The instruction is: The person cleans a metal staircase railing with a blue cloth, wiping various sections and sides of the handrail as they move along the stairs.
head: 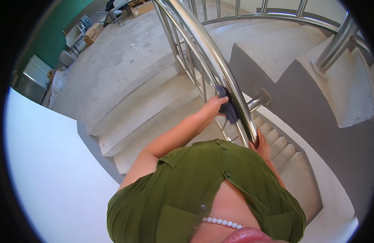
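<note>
My left hand (219, 104) is closed around a dark grey-blue cloth (229, 111), which lies against a lower rail of the stainless steel stair railing, just beside its thick handrail (215, 51). Nearer my body, my right hand (262, 144) grips the handrail close to its near end, with the fingers partly hidden behind the tube. The cloth covers part of the rail under it.
Concrete steps (135, 118) lie left of the railing; narrower steps (281, 145) descend at the right. A steel post (335, 48) stands on the upper right stairs. Chairs (74, 36) and cardboard boxes (93, 32) are on the landing at the upper left. A white wall (53, 158) borders the lower left.
</note>
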A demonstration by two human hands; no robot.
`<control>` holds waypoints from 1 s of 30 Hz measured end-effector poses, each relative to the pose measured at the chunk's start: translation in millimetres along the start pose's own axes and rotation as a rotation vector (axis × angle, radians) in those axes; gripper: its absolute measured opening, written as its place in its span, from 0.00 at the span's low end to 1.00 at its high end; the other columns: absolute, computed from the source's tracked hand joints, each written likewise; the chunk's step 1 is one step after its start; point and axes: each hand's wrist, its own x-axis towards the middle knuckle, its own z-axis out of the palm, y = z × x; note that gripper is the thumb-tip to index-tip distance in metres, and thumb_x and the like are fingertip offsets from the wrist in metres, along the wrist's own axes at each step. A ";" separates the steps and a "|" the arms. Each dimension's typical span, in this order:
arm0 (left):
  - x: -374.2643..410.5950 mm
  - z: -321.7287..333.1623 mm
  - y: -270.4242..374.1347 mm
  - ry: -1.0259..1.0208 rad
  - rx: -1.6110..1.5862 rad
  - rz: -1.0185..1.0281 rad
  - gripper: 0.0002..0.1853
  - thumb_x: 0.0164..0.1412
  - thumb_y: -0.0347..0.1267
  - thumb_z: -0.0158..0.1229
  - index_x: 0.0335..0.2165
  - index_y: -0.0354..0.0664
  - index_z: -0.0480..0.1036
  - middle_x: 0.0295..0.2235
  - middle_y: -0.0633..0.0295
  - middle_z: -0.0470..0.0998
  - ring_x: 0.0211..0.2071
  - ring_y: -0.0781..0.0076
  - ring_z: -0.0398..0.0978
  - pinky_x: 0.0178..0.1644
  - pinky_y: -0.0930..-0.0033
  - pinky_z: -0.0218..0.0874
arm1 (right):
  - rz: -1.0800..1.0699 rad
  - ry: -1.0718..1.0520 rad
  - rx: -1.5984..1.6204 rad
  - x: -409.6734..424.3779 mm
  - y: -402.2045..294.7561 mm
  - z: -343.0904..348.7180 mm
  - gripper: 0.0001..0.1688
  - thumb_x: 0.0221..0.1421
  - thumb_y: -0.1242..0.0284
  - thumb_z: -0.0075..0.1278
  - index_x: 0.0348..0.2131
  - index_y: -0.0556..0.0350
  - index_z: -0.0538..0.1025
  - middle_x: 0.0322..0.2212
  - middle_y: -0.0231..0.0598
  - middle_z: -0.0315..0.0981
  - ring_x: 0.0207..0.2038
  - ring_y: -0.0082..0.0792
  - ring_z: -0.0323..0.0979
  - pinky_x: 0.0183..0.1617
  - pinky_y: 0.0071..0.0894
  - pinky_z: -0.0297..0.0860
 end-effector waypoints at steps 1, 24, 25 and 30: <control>-3.4 -0.8 -7.7 -0.025 0.053 0.097 0.20 0.68 0.43 0.53 0.49 0.41 0.74 0.41 0.60 0.81 0.43 0.67 0.78 0.46 0.58 0.70 | -0.120 0.065 -0.040 10.3 -5.3 -2.2 0.44 0.52 0.62 0.60 0.64 0.57 0.63 0.47 0.50 0.75 0.41 0.54 0.77 0.49 0.43 0.74; -202.0 -277.7 -210.8 0.835 -0.094 0.085 0.17 0.66 0.34 0.56 0.49 0.36 0.75 0.44 0.56 0.81 0.44 0.69 0.80 0.47 0.70 0.70 | -0.227 0.226 -0.019 297.3 -137.8 50.0 0.41 0.53 0.65 0.62 0.62 0.57 0.66 0.58 0.60 0.68 0.60 0.61 0.66 0.60 0.49 0.66; -216.3 -277.8 -233.0 0.895 -0.170 0.077 0.17 0.67 0.34 0.55 0.49 0.36 0.75 0.44 0.56 0.81 0.44 0.69 0.80 0.47 0.70 0.70 | -0.223 0.203 -0.035 324.8 -153.0 50.5 0.40 0.54 0.64 0.61 0.62 0.57 0.67 0.57 0.59 0.69 0.58 0.60 0.68 0.59 0.51 0.67; -245.6 -250.7 -294.6 1.064 -0.446 0.102 0.17 0.68 0.33 0.54 0.50 0.35 0.74 0.43 0.57 0.80 0.43 0.69 0.80 0.48 0.70 0.69 | -0.115 0.118 -0.297 464.2 -207.0 58.2 0.47 0.46 0.50 0.63 0.60 0.51 0.67 0.47 0.53 0.77 0.49 0.60 0.75 0.50 0.55 0.72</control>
